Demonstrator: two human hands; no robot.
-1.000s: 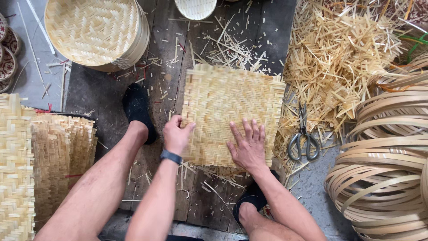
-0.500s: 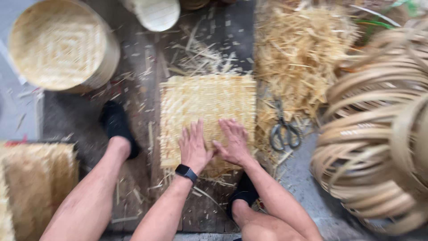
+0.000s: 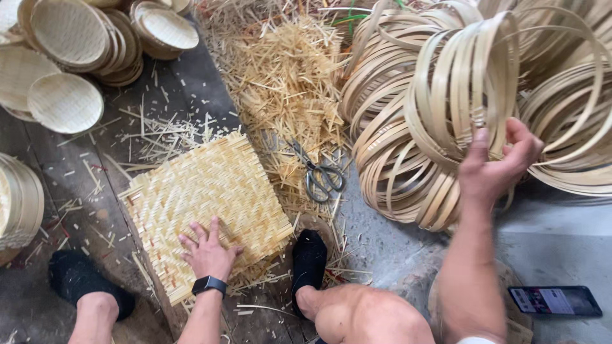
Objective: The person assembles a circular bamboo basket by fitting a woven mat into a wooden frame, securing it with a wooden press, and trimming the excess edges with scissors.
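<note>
The woven bamboo mat (image 3: 207,207) lies flat on the dark floorboards, its corners turned like a diamond, and serves as the landmark for everything else. The left hand (image 3: 207,251) presses palm-down on the mat's near corner, fingers spread wide and holding nothing; a black watch (image 3: 210,284) sits on that wrist. Just off the mat's near right corner a foot in a black sock (image 3: 309,261) rests on the boards, and the other black-socked foot (image 3: 76,277) sits well to the left of the mat.

Far to the right of the mat, the right hand (image 3: 494,169) is raised and its fingers are closed around one or more thin bamboo hoops (image 3: 462,95), lifted out of a large tangled heap of hoops (image 3: 395,165) that fills the space to the right of the mat. How many strips the hand grips cannot be told.

Between the mat and the hoops, a pair of scissors (image 3: 322,177) lies just beside the mat's right corner, on the edge of a pile of bamboo shavings (image 3: 280,83) that spreads beyond the mat. Beyond and to the left of the mat, stacks of round woven trays (image 3: 67,102) stand. Well to the right of the mat, near the person's right knee, a phone (image 3: 553,301) lies on the grey floor.
</note>
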